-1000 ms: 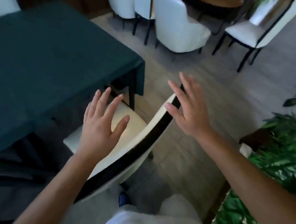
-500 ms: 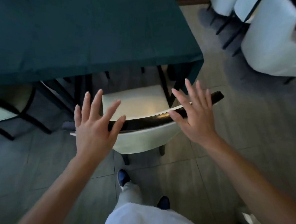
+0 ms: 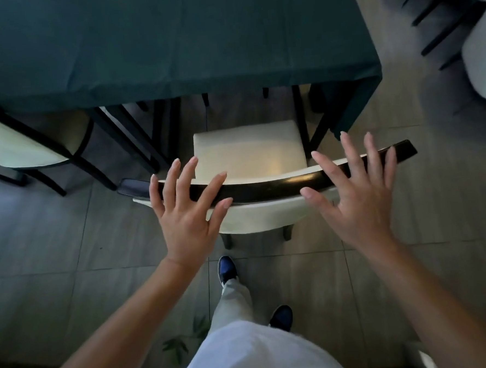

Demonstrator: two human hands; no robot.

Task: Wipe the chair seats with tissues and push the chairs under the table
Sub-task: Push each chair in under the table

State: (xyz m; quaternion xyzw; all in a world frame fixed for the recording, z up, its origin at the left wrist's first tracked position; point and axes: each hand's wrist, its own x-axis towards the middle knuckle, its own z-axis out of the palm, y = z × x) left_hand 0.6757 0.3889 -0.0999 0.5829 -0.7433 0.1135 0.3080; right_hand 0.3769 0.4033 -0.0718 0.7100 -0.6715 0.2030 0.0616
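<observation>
Grey floor tiles [image 3: 54, 238] run under a table [image 3: 170, 46] draped in dark green cloth; just beyond our fingers the chair [image 3: 248, 152] sits with its seat only partly tucked in; our left hand [image 3: 185, 213] and right hand [image 3: 357, 205] are both spread flat, fingers straight, over the dark top rail [image 3: 265, 189], gripping nothing; we can't tell if they touch it; the risk, we judge: an uneven shove swings the chair into the table leg [image 3: 300, 117] beside our right hand.
</observation>
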